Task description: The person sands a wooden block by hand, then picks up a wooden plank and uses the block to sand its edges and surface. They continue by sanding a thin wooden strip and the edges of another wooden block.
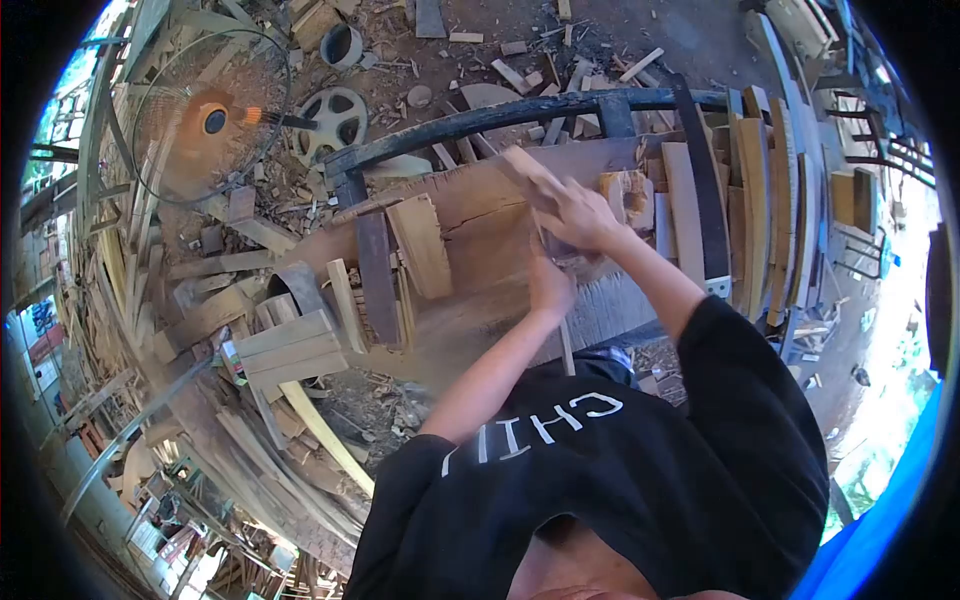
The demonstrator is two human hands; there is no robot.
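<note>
Over the middle of a wooden workbench (480,335), my right hand (582,217) is closed on a wooden block (530,170) that points up and to the left. Just below it, my left hand (550,285) is closed round a thin wooden strip (567,345), which stretches down toward my shirt. The two hands are close together, and what lies between them is partly hidden. Right of my right hand sits a short wood chunk (630,195) with a rough, broken face. A pale board (420,245) lies on the bench to the left.
A fan (212,120) stands at the upper left, near a spoked wheel (330,125). A dark rail (470,118) runs along the bench's far side. Long planks (780,210) are stacked at the right. Cut blocks (290,345) and a metal can (341,46) are at the left.
</note>
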